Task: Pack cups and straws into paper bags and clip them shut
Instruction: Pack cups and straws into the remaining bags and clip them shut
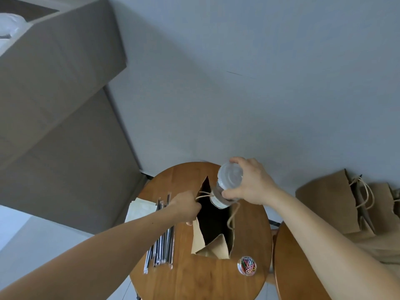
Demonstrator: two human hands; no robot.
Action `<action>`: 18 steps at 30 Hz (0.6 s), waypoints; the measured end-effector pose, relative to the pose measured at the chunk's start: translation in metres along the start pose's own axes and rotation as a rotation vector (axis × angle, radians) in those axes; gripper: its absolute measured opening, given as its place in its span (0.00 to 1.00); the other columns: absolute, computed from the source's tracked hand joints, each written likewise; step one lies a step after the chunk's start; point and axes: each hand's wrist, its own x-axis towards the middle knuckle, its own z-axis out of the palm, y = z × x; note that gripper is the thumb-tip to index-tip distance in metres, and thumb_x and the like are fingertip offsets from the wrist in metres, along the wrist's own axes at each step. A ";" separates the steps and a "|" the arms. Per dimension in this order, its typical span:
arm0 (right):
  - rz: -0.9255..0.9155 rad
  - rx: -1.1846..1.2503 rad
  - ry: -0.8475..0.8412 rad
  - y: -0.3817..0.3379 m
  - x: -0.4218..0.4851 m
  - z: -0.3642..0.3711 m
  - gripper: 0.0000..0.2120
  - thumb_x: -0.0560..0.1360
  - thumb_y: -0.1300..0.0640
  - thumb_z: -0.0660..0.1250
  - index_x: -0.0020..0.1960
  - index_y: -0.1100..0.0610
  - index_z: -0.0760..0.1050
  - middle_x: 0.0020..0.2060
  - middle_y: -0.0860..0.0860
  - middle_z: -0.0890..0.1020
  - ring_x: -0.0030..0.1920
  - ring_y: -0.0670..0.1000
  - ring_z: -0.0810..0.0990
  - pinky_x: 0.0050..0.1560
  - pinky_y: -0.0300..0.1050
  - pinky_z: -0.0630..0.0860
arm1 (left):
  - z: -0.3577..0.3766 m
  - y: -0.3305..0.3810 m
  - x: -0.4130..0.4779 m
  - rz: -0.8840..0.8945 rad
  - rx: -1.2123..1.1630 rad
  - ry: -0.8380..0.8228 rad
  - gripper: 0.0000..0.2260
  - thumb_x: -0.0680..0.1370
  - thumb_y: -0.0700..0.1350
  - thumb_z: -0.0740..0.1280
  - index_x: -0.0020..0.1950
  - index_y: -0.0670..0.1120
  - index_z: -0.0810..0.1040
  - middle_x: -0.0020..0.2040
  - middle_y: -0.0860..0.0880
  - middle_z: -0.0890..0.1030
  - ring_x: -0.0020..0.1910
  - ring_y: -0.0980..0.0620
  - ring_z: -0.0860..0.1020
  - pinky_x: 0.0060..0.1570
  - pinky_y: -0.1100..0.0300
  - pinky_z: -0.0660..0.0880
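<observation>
An open brown paper bag [213,245] stands on a round wooden table [190,278]. My left hand [186,207] grips the bag's left edge by its cord handle and holds the mouth open. My right hand [251,184] grips a clear plastic cup [227,184] with a lid, tilted over the bag's mouth with its bottom end at the opening. Several wrapped straws [161,245] lie on the table to the left of the bag, partly under my left forearm. A small clear tub of coloured paper clips [247,265] sits at the table's front right.
A second round wooden table [296,267] stands at the right. Behind it, several brown paper bags [337,198] with cord handles lean on the floor. A large cardboard box [60,100] rises at the left. White paper [140,207] lies beside the straws.
</observation>
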 end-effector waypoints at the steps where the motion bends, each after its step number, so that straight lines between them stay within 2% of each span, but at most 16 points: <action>1: -0.031 -0.061 -0.035 0.001 -0.002 -0.001 0.48 0.56 0.37 0.74 0.73 0.42 0.59 0.62 0.47 0.66 0.65 0.51 0.65 0.56 0.46 0.68 | 0.000 -0.001 0.000 -0.003 0.009 0.014 0.02 0.78 0.43 0.64 0.46 0.46 0.74 0.37 0.48 0.83 0.34 0.51 0.84 0.43 0.56 0.83; 3: -0.089 -0.180 -0.102 0.004 -0.007 -0.001 0.48 0.56 0.37 0.73 0.73 0.42 0.58 0.63 0.47 0.65 0.66 0.51 0.64 0.58 0.48 0.70 | 0.000 -0.002 0.002 -0.015 -0.026 0.044 0.03 0.78 0.43 0.65 0.45 0.47 0.74 0.38 0.47 0.82 0.33 0.50 0.84 0.38 0.59 0.83; 6: -0.165 -0.337 -0.186 0.007 -0.013 0.013 0.47 0.58 0.37 0.74 0.72 0.42 0.57 0.63 0.47 0.64 0.64 0.51 0.63 0.58 0.50 0.73 | 0.002 -0.003 0.005 -0.033 -0.037 0.031 0.02 0.79 0.44 0.66 0.49 0.47 0.75 0.38 0.48 0.83 0.34 0.50 0.84 0.41 0.57 0.83; 10: -0.212 -0.467 -0.289 0.012 -0.013 0.045 0.47 0.59 0.35 0.72 0.72 0.44 0.56 0.64 0.50 0.65 0.64 0.54 0.66 0.55 0.48 0.73 | 0.006 -0.003 0.005 -0.035 -0.088 0.009 0.04 0.80 0.47 0.63 0.49 0.47 0.73 0.33 0.49 0.83 0.29 0.53 0.83 0.40 0.57 0.84; 14: -0.147 -0.505 -0.359 0.019 -0.007 0.076 0.48 0.61 0.34 0.72 0.75 0.49 0.55 0.69 0.55 0.65 0.67 0.58 0.67 0.58 0.50 0.74 | 0.005 -0.005 0.004 -0.039 -0.093 -0.005 0.05 0.80 0.48 0.63 0.51 0.47 0.73 0.35 0.48 0.83 0.29 0.53 0.84 0.41 0.54 0.84; 18: -0.039 -0.472 -0.374 0.024 0.002 0.104 0.49 0.64 0.37 0.73 0.76 0.52 0.52 0.70 0.57 0.64 0.66 0.61 0.69 0.60 0.51 0.75 | 0.001 -0.005 0.002 -0.024 -0.078 -0.019 0.06 0.80 0.48 0.63 0.52 0.46 0.74 0.36 0.48 0.84 0.32 0.53 0.84 0.43 0.53 0.84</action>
